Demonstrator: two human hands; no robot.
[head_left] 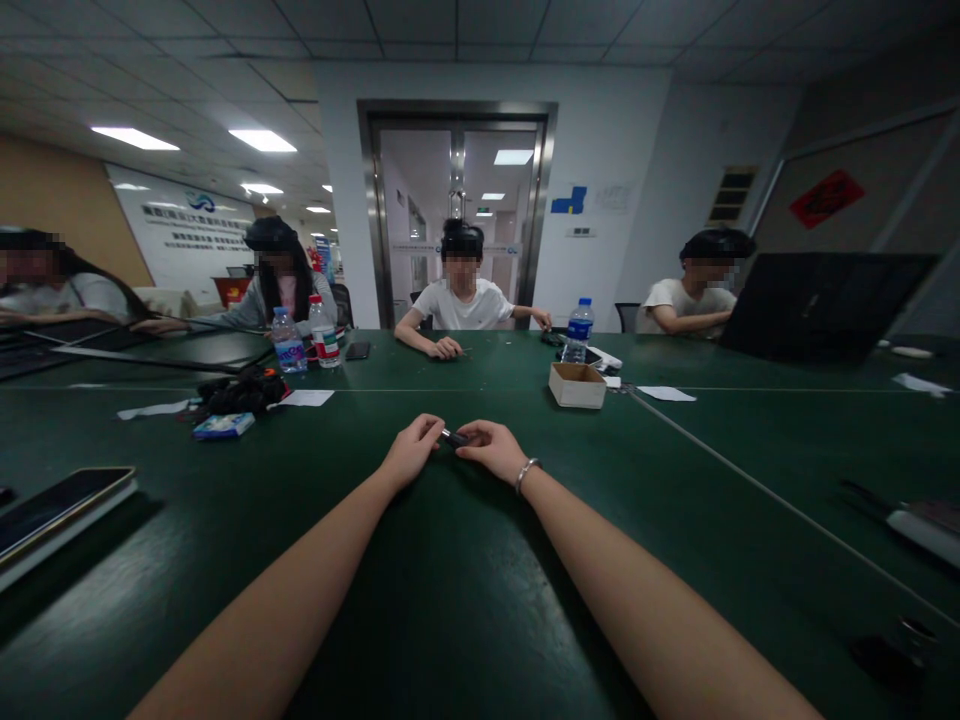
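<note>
Left of the box (577,390), left hand (414,447) and right hand (493,449) pinch a dark, silver-tipped stick (455,438) between their fingers — probably light, stiff, slick — best held by its ends.

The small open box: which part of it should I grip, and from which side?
Probably pinch the box by its near wall, coming from your own side with the right hand, once free: that wall faces you, the open top exposes its edge, and a bottle stands behind.

Open box (573,392) w/ blue-cap btl (579,329) behind, 2 btls (289,345) L, phone (64,515) far L, blk laptop (814,300) R
</note>
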